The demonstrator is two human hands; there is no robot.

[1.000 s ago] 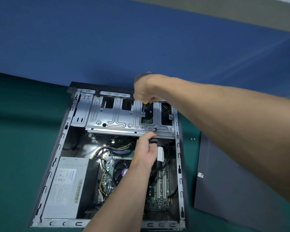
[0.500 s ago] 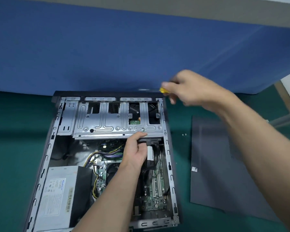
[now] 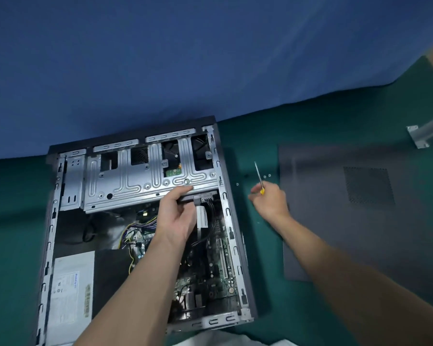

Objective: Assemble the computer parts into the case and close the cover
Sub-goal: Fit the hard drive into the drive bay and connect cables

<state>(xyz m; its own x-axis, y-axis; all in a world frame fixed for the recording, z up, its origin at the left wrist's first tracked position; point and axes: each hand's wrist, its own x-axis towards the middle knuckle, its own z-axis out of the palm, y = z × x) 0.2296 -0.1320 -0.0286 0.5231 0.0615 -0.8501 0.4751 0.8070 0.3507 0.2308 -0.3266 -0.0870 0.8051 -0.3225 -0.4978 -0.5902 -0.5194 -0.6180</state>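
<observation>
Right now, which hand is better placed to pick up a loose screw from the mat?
Right. The right hand, though gripping the screwdriver, is over the mat right beside the screws. The left hand is inside the case, gripping the drive cage edge.

The case [image 3: 48, 221] lies open on the table [image 3: 10, 221]. Inside, the cage [image 3: 135, 181] spans the far end, the power supply [image 3: 70, 283] fills the near left corner, and the board [image 3: 218, 265] lies along the right side. The left hand [image 3: 178, 218] grips the cage's near edge. The cover [image 3: 360, 221] lies flat, well right of the case. Between them is the right hand [image 3: 270, 202] holding a screwdriver [image 3: 258, 174], with what seem to be screws [image 3: 266, 176] just behind it.
</observation>
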